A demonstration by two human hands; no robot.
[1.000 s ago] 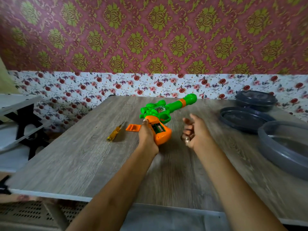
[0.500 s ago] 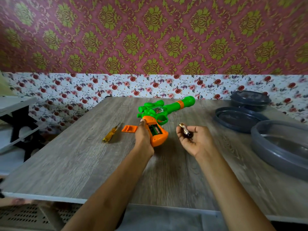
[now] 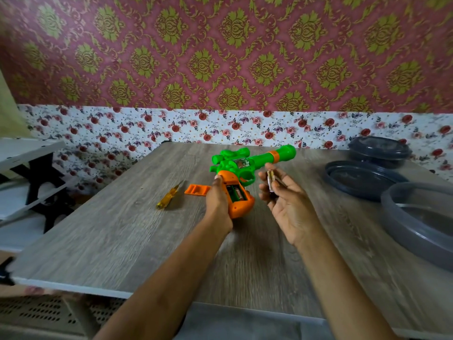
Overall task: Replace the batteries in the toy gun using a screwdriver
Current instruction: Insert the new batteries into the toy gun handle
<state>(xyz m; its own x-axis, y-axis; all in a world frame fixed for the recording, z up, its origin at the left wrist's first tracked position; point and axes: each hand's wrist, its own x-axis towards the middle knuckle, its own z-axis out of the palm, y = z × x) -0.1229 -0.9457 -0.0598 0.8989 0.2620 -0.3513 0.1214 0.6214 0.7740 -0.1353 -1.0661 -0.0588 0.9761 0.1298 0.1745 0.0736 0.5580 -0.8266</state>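
Left hand (image 3: pixel 217 202) is wrapped round the orange handle of the toy gun (image 3: pixel 245 165), propping it on the table (image 3: pixel 122 241), barrel pointing away. The battery bay (image 3: pixel 235 193) in the handle is open and facing up, with one gold cell (image 3: pixel 238 193) seated inside. Just right of the gun, the right hand (image 3: pixel 286 204) is palm up, thumb and fingertips pinching a battery (image 3: pixel 270 180) while the other fingers stay loose. Left of the gun lie the orange cover (image 3: pixel 196 189) and, further left, the screwdriver (image 3: pixel 169 198), both untouched. This looks like the battery swap itself. Next the battery must be turned the right way round and pressed into the empty slot beside the cell, with the gun held steady.
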